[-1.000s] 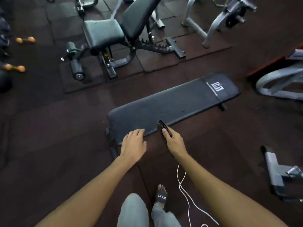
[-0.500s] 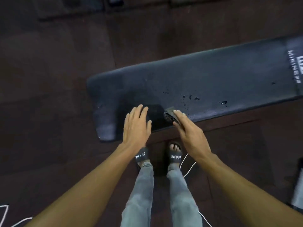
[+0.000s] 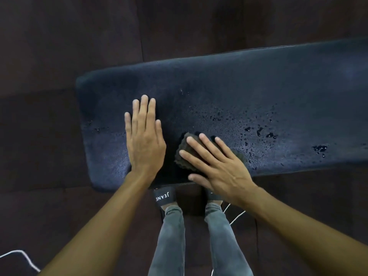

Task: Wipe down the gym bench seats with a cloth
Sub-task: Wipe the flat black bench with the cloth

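Dark rubber gym floor point(image 3: 59, 46) seen below black bench seat point(image 3: 278, 80). Cloth point(image 3: 184, 154) pinned flat on seat near front edge under right hand point(image 3: 217, 166), fingers spread, pressing not clenching. Left hand point(image 3: 144, 136) laid open and flat on seat, holding nothing. Droplets point(image 3: 258, 132) scattered to right: long overlapping strokes advised toward them, pressure kept even. White cable point(image 3: 235, 215) trailed by sandalled feet point(image 3: 164, 197); snagging to be avoided.

Black bench pad point(image 3: 249, 100) showing dark wet speckles; dark grey ribbed cloth point(image 3: 182, 156); grey jeans point(image 3: 171, 236); black slides point(image 3: 164, 196) wearing white lettering.
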